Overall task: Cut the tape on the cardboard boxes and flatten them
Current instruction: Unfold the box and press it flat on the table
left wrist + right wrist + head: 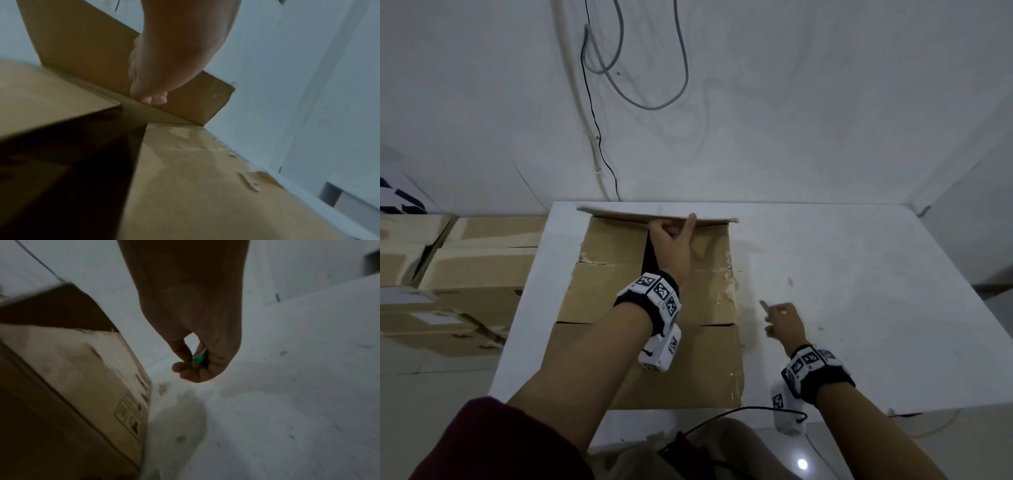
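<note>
Left hand point(671, 240) grips the box's far flap point(654, 216); right hand point(782, 320) pinches the cutter point(765, 306). Person should probably fold that flap fully back, blade kept aside.

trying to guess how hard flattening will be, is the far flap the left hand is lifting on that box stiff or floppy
Probably fairly stiff: the far flap stays a straight sheet though the left hand grips it at one spot only. It likely swings easily at its fold, since it stands raised from the cardboard box. Its torn edges suggest the surface may tear rather than bend.

Head downward; wrists close (sharing box point(654, 342)).
</note>
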A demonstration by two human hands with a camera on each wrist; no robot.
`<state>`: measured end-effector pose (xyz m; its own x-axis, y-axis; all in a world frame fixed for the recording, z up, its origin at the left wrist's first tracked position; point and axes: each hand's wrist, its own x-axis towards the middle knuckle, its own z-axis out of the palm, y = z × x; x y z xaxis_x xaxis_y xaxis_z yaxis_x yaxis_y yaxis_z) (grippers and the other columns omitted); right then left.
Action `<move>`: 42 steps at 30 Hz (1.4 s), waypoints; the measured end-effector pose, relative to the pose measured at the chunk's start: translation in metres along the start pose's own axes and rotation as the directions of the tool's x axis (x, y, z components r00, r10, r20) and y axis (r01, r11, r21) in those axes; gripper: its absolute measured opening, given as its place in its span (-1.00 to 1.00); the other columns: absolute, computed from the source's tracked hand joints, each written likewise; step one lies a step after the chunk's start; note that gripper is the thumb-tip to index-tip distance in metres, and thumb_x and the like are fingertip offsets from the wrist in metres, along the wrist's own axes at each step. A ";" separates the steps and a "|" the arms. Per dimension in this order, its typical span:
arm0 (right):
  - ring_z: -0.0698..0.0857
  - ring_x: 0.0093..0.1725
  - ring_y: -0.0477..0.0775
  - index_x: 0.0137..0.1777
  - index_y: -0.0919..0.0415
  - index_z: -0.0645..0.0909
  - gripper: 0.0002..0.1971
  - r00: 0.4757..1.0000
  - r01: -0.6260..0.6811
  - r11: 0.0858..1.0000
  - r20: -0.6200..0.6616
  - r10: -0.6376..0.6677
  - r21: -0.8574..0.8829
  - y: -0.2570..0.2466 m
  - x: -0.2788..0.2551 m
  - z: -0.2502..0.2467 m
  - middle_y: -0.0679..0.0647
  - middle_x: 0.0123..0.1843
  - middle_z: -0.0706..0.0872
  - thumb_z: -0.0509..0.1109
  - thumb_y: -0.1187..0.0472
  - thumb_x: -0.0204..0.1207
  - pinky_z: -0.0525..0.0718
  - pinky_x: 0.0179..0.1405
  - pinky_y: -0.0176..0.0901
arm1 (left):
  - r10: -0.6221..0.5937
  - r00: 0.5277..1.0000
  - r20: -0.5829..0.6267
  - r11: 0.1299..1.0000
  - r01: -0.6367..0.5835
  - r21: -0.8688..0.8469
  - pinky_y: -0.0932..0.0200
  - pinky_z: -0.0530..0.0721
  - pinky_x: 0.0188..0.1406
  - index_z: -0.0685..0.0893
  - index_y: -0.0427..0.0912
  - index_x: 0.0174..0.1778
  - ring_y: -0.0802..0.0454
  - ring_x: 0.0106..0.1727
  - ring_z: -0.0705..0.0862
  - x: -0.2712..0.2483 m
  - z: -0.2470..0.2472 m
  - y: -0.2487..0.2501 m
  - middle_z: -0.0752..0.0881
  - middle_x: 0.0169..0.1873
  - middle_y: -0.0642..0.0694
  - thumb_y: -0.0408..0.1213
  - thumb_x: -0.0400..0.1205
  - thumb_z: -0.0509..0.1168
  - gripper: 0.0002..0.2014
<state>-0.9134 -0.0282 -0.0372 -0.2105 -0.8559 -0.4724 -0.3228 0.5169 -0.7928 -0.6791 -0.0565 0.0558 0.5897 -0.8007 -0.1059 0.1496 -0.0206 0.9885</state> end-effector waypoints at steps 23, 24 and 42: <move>0.17 0.63 0.31 0.69 -0.05 0.14 -0.11 0.877 0.480 0.643 0.324 -0.354 -0.597 -0.182 0.020 0.099 0.11 0.70 0.07 0.51 -0.17 0.45 0.31 0.55 0.29 | -0.273 0.921 0.276 0.119 -0.253 0.960 -0.65 0.06 0.44 -0.23 0.21 0.66 -0.40 0.64 -0.27 0.117 -0.096 0.009 -0.26 0.67 0.15 0.47 0.27 0.39 0.21; 0.11 0.64 0.32 0.69 -0.05 0.11 -0.07 0.889 0.458 0.604 0.323 -0.325 -0.652 -0.182 0.020 0.106 0.10 0.71 0.04 0.52 -0.23 0.42 0.30 0.54 0.31 | -0.288 0.919 0.269 0.092 -0.253 0.963 -0.64 0.08 0.44 -0.22 0.18 0.67 -0.41 0.64 -0.27 0.117 -0.094 0.010 -0.24 0.68 0.12 0.51 0.23 0.37 0.24; 0.53 0.38 0.08 0.59 -0.15 0.38 -0.41 0.801 0.333 0.943 0.524 -0.290 0.012 -0.182 -0.005 0.045 0.02 0.50 0.52 0.33 -0.20 0.57 0.47 0.30 0.12 | -0.336 0.832 0.441 0.842 0.055 0.537 -0.05 0.43 0.40 0.31 0.11 0.62 -0.13 0.53 0.41 0.114 -0.163 0.078 0.45 0.52 0.01 0.09 0.71 0.17 -0.46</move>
<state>-0.8122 -0.1184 0.0920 0.4085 -0.8429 -0.3502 -0.3632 0.2018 -0.9096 -0.4705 -0.0518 0.1028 0.0903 -0.9237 -0.3724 -0.2683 -0.3827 0.8841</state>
